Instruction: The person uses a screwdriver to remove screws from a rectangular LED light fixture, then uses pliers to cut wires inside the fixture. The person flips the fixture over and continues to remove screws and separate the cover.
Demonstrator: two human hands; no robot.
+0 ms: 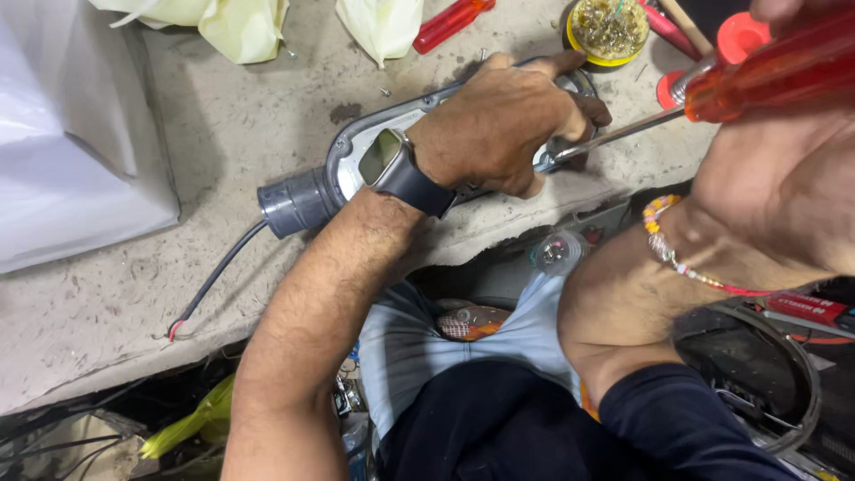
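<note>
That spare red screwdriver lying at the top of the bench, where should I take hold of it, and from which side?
Grip the spare red screwdriver by its thick translucent handle, the only part in view. It lies flat and diagonal on the concrete bench, so come from above, fingers across the handle's width. The left hand is pinning the grey metal housing, and the right hand holds another screwdriver.

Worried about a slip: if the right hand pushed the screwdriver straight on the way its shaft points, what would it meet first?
Likely the grey metal housing right at the tip, under the left hand; those fingers sit close beside the line of the right hand's screwdriver.
</note>
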